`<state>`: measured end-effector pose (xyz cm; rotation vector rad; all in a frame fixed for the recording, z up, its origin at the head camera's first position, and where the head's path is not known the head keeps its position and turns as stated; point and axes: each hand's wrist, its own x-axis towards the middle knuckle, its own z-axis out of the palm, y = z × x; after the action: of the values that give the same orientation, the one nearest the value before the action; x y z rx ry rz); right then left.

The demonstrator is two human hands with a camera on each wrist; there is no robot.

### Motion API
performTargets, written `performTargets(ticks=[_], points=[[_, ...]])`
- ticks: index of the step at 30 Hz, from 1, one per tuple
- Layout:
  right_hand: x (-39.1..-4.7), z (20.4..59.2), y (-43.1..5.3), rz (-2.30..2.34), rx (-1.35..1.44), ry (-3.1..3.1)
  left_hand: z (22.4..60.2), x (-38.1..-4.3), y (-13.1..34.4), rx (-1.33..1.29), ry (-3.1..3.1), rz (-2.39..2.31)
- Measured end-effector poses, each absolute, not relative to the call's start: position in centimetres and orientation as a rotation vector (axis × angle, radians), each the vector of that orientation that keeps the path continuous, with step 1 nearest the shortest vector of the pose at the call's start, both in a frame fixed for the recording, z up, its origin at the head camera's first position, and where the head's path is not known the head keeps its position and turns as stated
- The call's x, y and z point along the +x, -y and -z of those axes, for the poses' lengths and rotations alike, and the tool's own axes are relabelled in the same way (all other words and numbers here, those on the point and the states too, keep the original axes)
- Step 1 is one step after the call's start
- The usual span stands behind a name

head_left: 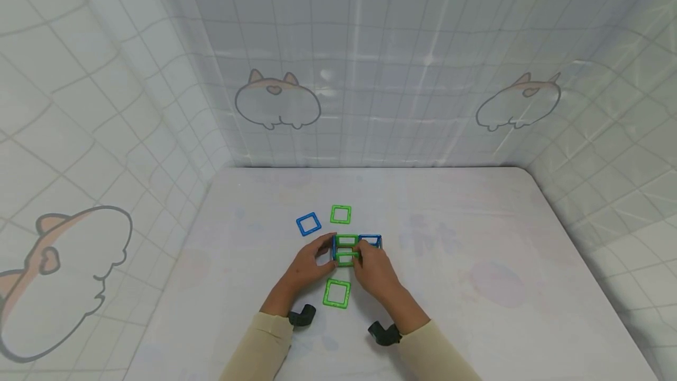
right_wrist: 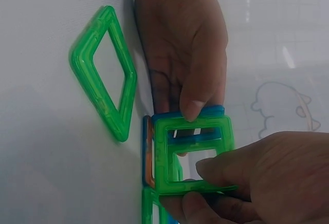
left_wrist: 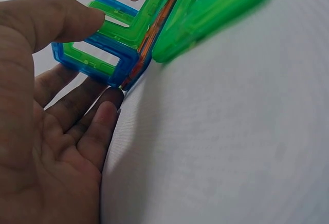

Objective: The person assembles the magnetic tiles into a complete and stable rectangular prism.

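A small box-like structure of green and blue magnetic tiles stands on the table between the two hands. My left hand holds its left end, thumb on the near green side and fingers about the blue end tile. With thumb and fingers, my right hand pinches a green square tile on the structure's near side. An orange-looking strip shows low in the structure. Part of its right half is hidden behind the right hand.
One loose green square tile lies nearer the body, between the wrists. Beyond the structure lie a blue square tile and another green one. A patterned curtain rises behind the white table.
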<state>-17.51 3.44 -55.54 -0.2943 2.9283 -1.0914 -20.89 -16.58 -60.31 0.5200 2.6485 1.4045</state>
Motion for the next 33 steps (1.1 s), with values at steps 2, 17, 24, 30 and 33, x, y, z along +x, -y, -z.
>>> performTargets(ticks=[2, 17, 24, 30, 33], points=[[-17.50, 55.56, -3.49, 1.097, -0.298, -2.917, 60.29, -20.89, 16.58, 0.519, -2.648, -1.403], [-17.49, 55.91, -3.50, 1.107, -0.314, -2.963, 60.42, -20.91, 16.43, 0.507, -2.658, -1.404], [-17.39, 55.92, -3.40, 1.130, -0.335, -3.007, 60.41, -20.96, 16.48, 0.498, -2.635, -1.421], [-17.36, 56.25, -3.34, 1.126, -0.307, -3.021, 60.51, -21.05, 16.57, 0.477, -2.609, -1.440], [-17.34, 56.48, -3.34, 1.116, -0.299, -3.023, 60.60, -21.05, 16.58, 0.463, -2.596, -1.449]])
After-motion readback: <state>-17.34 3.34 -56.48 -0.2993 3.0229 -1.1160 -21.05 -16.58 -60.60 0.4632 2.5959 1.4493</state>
